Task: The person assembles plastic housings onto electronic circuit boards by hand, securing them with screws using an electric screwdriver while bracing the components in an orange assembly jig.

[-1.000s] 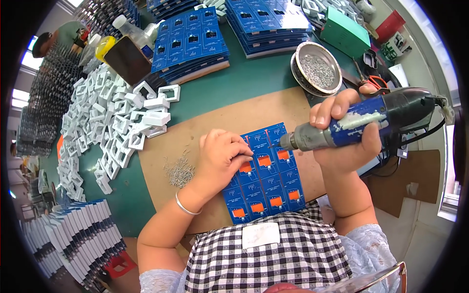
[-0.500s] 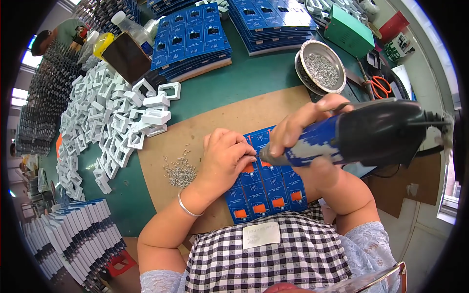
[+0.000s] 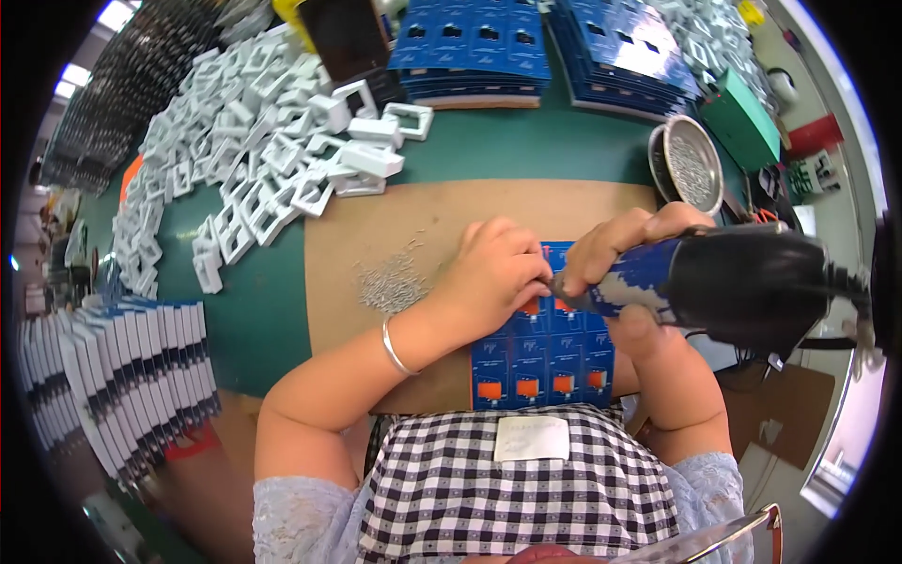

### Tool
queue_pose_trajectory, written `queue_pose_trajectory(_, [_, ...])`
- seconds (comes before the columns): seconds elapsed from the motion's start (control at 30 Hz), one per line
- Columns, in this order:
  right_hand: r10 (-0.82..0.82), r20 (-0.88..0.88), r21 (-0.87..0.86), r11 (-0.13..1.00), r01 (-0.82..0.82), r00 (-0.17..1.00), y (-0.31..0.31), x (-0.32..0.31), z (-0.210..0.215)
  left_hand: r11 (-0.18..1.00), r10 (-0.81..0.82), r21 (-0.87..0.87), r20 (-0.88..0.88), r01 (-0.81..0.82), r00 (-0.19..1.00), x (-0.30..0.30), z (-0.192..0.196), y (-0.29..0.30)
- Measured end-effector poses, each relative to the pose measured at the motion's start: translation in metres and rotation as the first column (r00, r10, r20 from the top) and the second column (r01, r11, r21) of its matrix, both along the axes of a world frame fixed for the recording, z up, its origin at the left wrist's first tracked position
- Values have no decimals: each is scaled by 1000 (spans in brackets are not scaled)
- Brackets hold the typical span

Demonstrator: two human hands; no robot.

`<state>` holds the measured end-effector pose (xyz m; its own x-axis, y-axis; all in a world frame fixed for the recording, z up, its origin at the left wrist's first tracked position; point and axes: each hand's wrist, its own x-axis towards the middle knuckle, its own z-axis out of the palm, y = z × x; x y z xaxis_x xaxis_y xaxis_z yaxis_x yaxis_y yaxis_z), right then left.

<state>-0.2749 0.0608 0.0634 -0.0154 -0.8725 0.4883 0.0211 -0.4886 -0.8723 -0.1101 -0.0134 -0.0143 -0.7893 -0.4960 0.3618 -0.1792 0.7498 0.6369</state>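
In my right hand point(image 3: 625, 249) is a corded electric screwdriver point(image 3: 742, 282) with a black body and a worn blue front, lying almost level with its tip pointing left. My left hand point(image 3: 498, 273) is closed in a pinch right at that tip; whatever sits between the fingertips is too small to make out. Beneath both hands lies a blue circuit-board panel point(image 3: 545, 352) with rows of orange parts, its upper portion partly covered by the hands. Left of my left wrist, a loose pile of small screws point(image 3: 390, 285) rests on the brown board point(image 3: 343, 211).
White plastic frames point(image 3: 282, 155) are heaped at the left. Stacks of blue panels point(image 3: 470, 56) stand at the back, beside a dark upright screen point(image 3: 343, 42). A metal bowl of screws point(image 3: 693, 169) and a green box point(image 3: 742, 117) are at the right. White-edged stacks point(image 3: 122, 367) stand lower left.
The whole view has shifted, so the table's things appear farther right and higher. Both hands and the screwdriver tip stay together over the panel's upper part.
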Motion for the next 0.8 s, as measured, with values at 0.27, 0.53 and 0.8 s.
queue_pose_trajectory(0.27, [34, 79, -39, 999, -31, 996, -17, 7, -18, 922, 276, -295, 47, -250, 960, 64, 4, -42])
queue_pose_trajectory(0.53, [-31, 458, 28, 999, 20, 889, -19, -20, -31, 887, 268, -453, 343, -91, 900, 67, 12, -48])
queue_pose_trajectory(0.8, [-108, 512, -143, 967, 209, 852, 18, -45, -17, 957, 232, -244, 318, -158, 919, 42, 24, -34])
